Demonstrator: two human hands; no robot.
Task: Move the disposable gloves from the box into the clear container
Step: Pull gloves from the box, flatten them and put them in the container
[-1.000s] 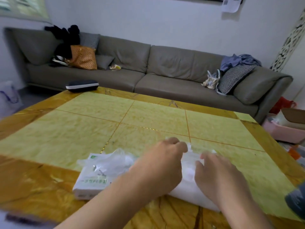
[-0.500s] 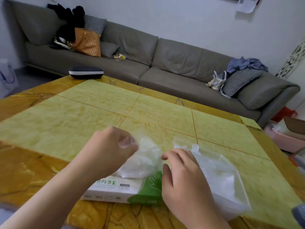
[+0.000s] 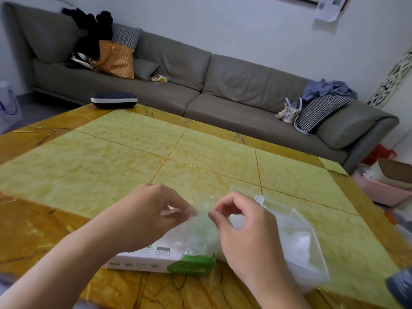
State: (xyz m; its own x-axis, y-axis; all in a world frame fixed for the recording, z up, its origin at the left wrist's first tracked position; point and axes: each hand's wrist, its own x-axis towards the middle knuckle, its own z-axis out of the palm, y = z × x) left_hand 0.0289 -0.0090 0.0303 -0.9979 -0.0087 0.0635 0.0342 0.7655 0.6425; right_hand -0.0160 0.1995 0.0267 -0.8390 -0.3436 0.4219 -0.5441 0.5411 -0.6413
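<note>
Raised since before, both hands (image 3: pixel 156 217) pinch blurred gloves (image 3: pixel 201 228).

My work surface is a table (image 3: pixel 93 175) with a yellow-green tiled centre and an amber marbled border. A white-and-green glove box (image 3: pixel 160 262) lies flat near the near edge, on the border. Just beside it, toward the right edge, lies a clear container (image 3: pixel 298 239) of soft transparent plastic; whether the two touch cannot be determined. A dark zipped case (image 3: pixel 113 99) sits at the far left corner

grey sofa (image 3: pixel 223 85), white wall (image 3: pixel 223 25), marble table (image 3: pixel 111 157)
</note>
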